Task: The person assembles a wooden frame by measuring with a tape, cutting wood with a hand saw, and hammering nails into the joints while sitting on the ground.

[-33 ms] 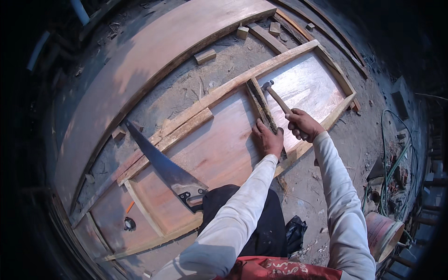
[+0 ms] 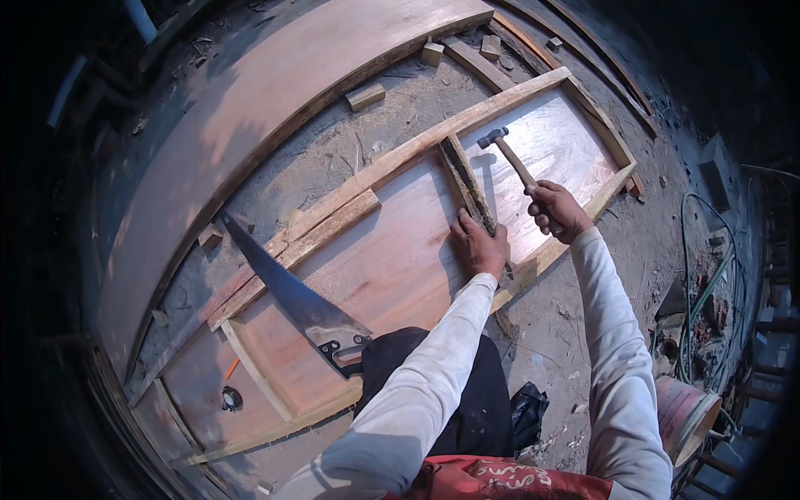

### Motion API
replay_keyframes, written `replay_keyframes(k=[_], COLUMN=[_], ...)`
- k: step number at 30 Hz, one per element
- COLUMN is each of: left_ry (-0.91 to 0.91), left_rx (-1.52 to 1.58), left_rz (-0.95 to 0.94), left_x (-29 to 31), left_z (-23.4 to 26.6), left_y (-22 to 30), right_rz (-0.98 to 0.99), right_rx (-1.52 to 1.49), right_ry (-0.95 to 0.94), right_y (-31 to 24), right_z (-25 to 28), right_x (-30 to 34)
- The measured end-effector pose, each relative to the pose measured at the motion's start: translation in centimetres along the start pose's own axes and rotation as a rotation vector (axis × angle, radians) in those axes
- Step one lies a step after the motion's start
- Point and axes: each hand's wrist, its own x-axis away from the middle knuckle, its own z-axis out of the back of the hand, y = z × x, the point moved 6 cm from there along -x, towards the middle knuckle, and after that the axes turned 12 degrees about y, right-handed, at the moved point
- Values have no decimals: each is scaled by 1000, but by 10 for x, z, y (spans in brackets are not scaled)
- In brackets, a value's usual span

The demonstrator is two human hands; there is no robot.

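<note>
My right hand [image 2: 557, 210] is closed around the wooden handle of a hammer [image 2: 515, 162]. The hammer's dark metal head is raised just right of the far end of a short wooden crosspiece [image 2: 462, 177]. My left hand [image 2: 481, 243] grips the near part of that crosspiece, fingers wrapped over it. The crosspiece spans a long plywood panel [image 2: 383, 267] edged with wooden battens [image 2: 450, 133]. Across the panel, left of my knee, lies a handsaw [image 2: 287, 287] with its black handle toward me.
A black round tape measure [image 2: 232, 399] and an orange pencil [image 2: 232, 367] lie on the panel's left part. Beyond it is a second long curved panel [image 2: 275, 108]. Wood offcuts [image 2: 366, 97] are on the ground. At right are a bucket [image 2: 692, 417] and a green hose [image 2: 704, 292].
My right hand has lifted the hammer up and to the right, away from the crosspiece. My left hand has stayed on the crosspiece.
</note>
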Motion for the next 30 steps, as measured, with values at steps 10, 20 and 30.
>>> replay_keyframes(k=[10, 20, 30], left_ry=[24, 94, 101], left_rx=[-48, -34, 7], left_rz=[-32, 2, 33], left_x=[-4, 2, 17], left_z=[4, 10, -10], left_y=[7, -2, 17], right_rz=[-90, -111, 127], right_rx=[40, 4, -765], right_ry=[-103, -73, 604], right_y=[16, 15, -5], right_z=[-21, -51, 62], right_x=[13, 23, -34])
